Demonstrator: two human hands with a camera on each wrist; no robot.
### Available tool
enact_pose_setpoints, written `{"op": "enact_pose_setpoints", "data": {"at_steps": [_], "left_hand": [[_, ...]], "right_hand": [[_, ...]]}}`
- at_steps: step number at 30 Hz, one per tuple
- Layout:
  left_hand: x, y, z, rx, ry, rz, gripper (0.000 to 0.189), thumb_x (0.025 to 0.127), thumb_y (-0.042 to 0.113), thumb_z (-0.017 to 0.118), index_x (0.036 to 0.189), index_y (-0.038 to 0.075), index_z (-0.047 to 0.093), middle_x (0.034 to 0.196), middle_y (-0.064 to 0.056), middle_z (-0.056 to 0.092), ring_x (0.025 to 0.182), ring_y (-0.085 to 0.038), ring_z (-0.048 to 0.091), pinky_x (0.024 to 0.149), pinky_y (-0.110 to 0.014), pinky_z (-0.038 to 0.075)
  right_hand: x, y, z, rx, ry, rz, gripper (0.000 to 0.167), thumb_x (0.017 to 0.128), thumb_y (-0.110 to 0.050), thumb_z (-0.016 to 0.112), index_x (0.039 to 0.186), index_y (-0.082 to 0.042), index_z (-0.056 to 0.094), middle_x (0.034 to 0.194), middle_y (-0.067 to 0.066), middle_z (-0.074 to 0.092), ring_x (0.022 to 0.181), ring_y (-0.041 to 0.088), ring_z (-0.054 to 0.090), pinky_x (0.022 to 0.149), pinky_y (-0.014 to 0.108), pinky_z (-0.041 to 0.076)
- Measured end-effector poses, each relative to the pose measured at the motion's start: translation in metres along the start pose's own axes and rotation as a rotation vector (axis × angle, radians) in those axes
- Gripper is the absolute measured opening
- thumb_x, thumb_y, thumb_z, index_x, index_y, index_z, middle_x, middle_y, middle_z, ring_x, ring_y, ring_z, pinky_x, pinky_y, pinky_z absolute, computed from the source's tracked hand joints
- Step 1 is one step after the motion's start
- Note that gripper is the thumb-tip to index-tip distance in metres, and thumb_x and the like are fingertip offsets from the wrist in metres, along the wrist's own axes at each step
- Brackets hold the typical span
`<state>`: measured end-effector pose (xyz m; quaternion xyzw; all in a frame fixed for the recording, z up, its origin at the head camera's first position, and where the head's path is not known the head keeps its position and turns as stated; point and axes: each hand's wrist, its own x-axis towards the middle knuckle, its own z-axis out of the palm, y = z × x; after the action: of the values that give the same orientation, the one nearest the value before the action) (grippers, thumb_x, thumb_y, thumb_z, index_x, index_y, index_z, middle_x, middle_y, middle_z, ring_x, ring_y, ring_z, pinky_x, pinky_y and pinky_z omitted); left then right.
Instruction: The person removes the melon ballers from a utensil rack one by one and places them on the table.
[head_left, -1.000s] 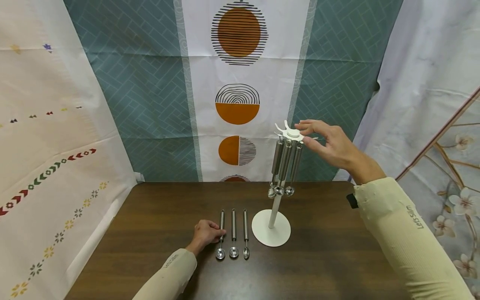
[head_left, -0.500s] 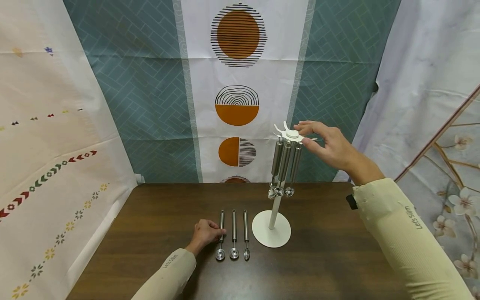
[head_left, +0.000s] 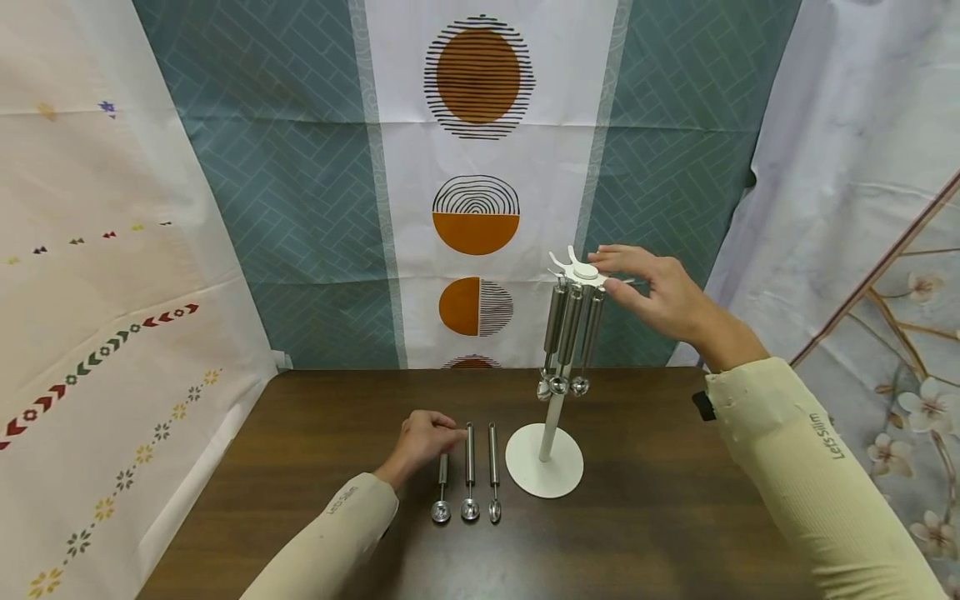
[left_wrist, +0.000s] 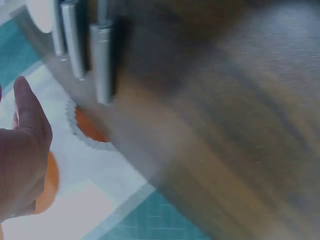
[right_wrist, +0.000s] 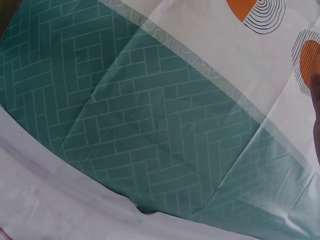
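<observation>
The right hand (head_left: 660, 292) held the white utensil stand (head_left: 553, 417) by its top, maybe to keep it steady. The left hand (head_left: 423, 442), empty and loose, was over the leftmost metal scoop (head_left: 442, 473) on the table (head_left: 645, 475).

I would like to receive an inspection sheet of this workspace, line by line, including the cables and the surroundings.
Surface: dark wooden table.
Job's things: three metal utensils lie in a row beside a white stand; at least three hanging utensils are on its hooks.
Clutter: nothing seen.
Grippers: bare hands; left hand over the leftmost lying utensil's upper handle, apart from it in the wrist view; right hand at the stand's top, grip unclear.
Cables: nothing seen.
Surroundings: patterned cloths behind, left and right.
</observation>
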<state>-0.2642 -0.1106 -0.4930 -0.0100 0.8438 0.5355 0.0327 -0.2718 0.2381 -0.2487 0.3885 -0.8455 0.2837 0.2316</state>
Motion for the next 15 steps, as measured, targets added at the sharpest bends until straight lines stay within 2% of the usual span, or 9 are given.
{"op": "enact_pose_setpoints", "data": {"at_steps": [4, 12, 15], "left_hand": [[0.001, 0.017, 0.0, 0.025, -0.026, 0.032, 0.022, 0.08, 0.017, 0.085, 0.09, 0.001, 0.075, 0.075, -0.005, 0.073, 0.065, -0.019, 0.071, 0.063, -0.034, 0.059], [0.0, 0.053, 0.0, -0.037, -0.079, 0.052, 0.026, 0.081, 0.018, 0.085, 0.097, 0.0, 0.075, 0.083, -0.007, 0.075, 0.073, -0.024, 0.073, 0.068, -0.037, 0.061], [-0.001, 0.069, 0.001, -0.019, -0.093, 0.092, 0.028, 0.081, 0.021, 0.085, 0.098, 0.001, 0.075, 0.085, -0.007, 0.075, 0.073, -0.024, 0.073, 0.069, -0.037, 0.06]], "right_hand": [[0.0, 0.0, 0.0, -0.007, 0.001, 0.004, 0.034, 0.1, -0.014, 0.056, 0.129, 0.002, 0.064, 0.136, 0.018, 0.06, 0.133, 0.038, 0.048, 0.105, 0.062, 0.036], [0.001, 0.0, 0.0, 0.003, -0.004, 0.006, 0.034, 0.099, -0.012, 0.056, 0.129, 0.001, 0.064, 0.136, 0.017, 0.06, 0.134, 0.036, 0.047, 0.106, 0.062, 0.036], [0.0, 0.0, 0.0, 0.001, -0.005, 0.01, 0.034, 0.099, -0.013, 0.056, 0.13, 0.001, 0.064, 0.136, 0.017, 0.06, 0.134, 0.036, 0.047, 0.105, 0.062, 0.036]]}}
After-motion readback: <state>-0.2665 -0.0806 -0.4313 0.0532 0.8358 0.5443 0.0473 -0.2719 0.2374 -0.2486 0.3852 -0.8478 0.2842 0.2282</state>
